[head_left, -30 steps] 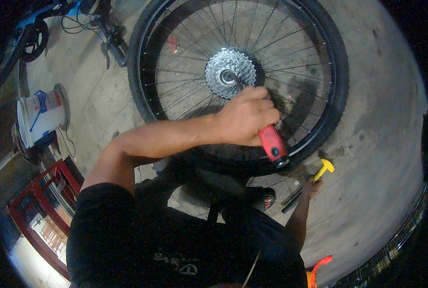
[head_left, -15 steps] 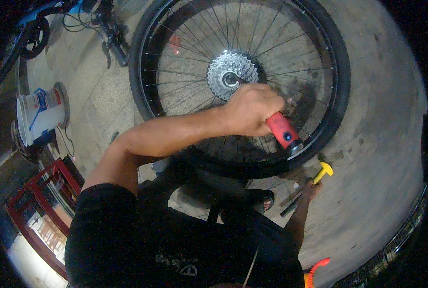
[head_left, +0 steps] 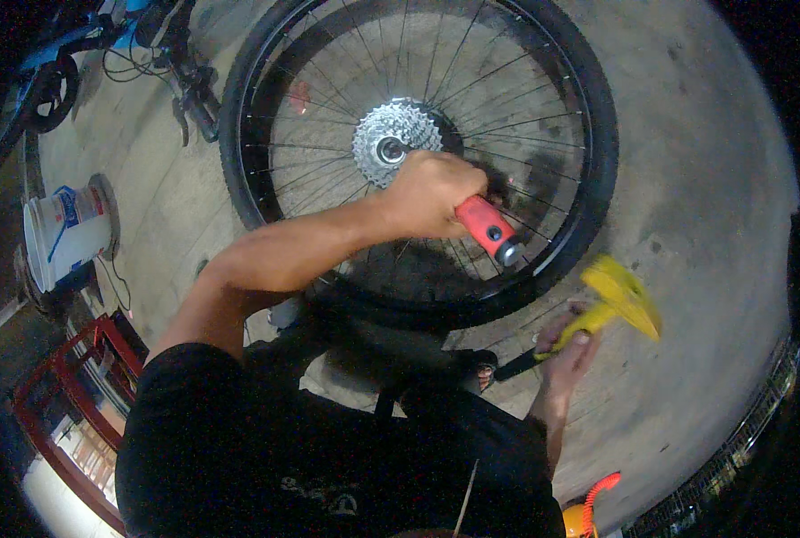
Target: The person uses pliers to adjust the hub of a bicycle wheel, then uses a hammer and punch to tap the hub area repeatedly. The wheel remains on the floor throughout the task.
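A bicycle wheel (head_left: 597, 134) with a black tyre lies flat on the ground, its silver cassette (head_left: 371, 134) facing up. My left hand (head_left: 436, 188) is closed around a red-handled wrench (head_left: 485, 224). The wrench's dark shaft reaches to the middle of the cassette, and its metal butt end points right, toward the tyre. Past the tyre's near right side, my right hand (head_left: 572, 354) is wrapped around a yellow hammer (head_left: 610, 309) with a black handle end. The hammer's head is raised and somewhat blurred, apart from the wrench.
A blue bicycle (head_left: 55, 54) lies at the far left. Below it stand a white bucket (head_left: 82, 229) with a cable beside it and a red metal frame (head_left: 59, 359). My sandalled foot (head_left: 487, 372) is close to the tyre. An orange item (head_left: 588, 516) lies at the lower right.
My right hand has lifted the hammer up from near the ground, so it looks larger and nearer. The wheel and my left hand appear shifted slightly left in the picture.
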The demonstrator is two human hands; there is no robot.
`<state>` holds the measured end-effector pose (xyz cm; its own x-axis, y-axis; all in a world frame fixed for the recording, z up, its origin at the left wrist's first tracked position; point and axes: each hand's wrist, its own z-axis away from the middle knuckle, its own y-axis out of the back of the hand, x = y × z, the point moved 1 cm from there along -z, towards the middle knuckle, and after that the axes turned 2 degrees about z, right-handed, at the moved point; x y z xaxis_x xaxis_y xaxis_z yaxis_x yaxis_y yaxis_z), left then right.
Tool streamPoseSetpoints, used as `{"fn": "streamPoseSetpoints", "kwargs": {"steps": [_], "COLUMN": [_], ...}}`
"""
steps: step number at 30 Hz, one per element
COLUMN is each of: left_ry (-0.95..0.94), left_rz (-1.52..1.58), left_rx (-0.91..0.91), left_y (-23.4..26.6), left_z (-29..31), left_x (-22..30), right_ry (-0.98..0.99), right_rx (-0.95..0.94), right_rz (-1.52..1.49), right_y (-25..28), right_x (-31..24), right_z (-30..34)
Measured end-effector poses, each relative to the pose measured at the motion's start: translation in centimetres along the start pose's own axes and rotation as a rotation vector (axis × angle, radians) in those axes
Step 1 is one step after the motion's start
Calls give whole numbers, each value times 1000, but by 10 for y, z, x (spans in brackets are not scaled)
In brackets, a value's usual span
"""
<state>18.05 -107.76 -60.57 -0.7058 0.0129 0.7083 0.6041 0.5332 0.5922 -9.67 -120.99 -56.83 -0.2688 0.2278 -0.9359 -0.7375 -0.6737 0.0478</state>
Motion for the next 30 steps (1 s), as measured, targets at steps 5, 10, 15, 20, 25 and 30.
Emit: {"fn": "streamPoseSetpoints", "kwargs": {"steps": [5,10,15,20,25,30], "left_ry": [-30,-34,-48,-29,-43,-48], "left_rz": [10,-20,4,-22,28,28], "left_rx": [43,50,62,64,75,75], "left_y": [-2,-4,-5,-4,-4,-2], "left_z": [-3,0,0,3,2,-2], "left_x": [-2,-4,-3,-3,-6,-2], "right_ry": [60,164,224,252,352,286], "right_rx": [-247,-252,-296,-208,-308,-326], "right_rz": [-1,133,120,361,272,271], "right_y": [-22,-25,-33,-36,-38,-40], "right_x": [14,32,27,25,21,18], "right_z": [10,13,15,9,7,14]}}
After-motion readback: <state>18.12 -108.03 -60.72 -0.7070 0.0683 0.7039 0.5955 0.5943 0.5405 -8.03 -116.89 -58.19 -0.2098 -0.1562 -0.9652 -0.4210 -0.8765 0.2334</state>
